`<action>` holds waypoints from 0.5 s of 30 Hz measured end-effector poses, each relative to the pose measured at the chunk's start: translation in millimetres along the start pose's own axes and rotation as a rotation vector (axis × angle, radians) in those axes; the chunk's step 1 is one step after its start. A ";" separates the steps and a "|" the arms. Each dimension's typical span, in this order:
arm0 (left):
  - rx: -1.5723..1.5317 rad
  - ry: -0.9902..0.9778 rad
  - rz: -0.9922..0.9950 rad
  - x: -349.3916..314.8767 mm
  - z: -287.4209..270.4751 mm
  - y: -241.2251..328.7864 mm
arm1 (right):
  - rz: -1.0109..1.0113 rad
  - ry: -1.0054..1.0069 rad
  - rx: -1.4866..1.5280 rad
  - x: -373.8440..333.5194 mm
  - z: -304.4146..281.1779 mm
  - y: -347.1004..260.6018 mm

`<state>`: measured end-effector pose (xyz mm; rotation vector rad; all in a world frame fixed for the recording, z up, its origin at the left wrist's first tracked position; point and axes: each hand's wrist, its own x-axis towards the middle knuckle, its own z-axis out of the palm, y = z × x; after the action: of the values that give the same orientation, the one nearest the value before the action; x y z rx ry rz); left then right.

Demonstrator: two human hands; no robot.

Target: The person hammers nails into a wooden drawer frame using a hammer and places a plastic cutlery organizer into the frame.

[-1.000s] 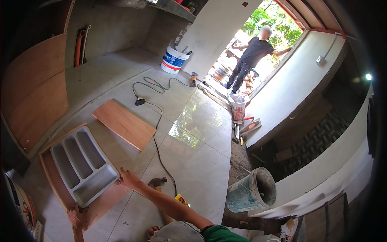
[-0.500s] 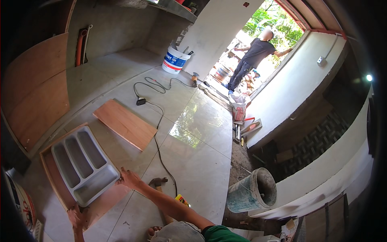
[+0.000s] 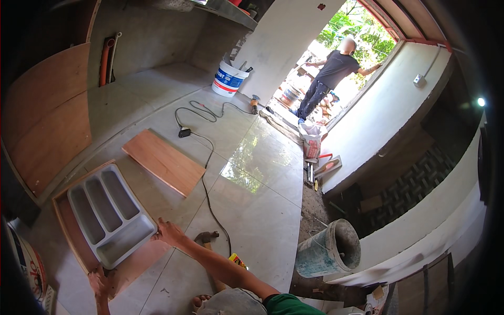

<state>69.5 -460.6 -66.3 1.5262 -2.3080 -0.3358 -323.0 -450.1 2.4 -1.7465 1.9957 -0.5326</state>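
Observation:
A grey plastic cutlery tray (image 3: 107, 216) with several compartments lies in a shallow wooden drawer (image 3: 67, 227) on the floor at the left. My left hand (image 3: 100, 282) is closed on the drawer's near edge, close to the tray's lower corner. On the other side my right hand (image 3: 169, 232) grips the drawer's right edge beside the tray, its fingertips partly hidden. A claw hammer (image 3: 207, 239) lies by my right forearm, its handle partly covered by the arm.
A loose wooden board (image 3: 164, 163) lies beyond the drawer. A black cord (image 3: 206, 181) runs across the tiles to a power tool (image 3: 254, 104). A stained bucket (image 3: 326, 251) stands right, a white bucket (image 3: 229, 79) at the back. A person (image 3: 336, 71) stands in the doorway.
My hands, the tray and the drawer stay where they were. The person in the doorway has shifted slightly.

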 end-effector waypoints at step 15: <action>0.019 0.016 0.015 -1.5 1.3 1.1 | -0.031 0.035 0.047 -1.0 -1.1 0.4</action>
<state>68.6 -458.7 -67.3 1.5143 -2.3155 -0.2971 -323.8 -449.1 3.1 -1.7544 1.9661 -0.6192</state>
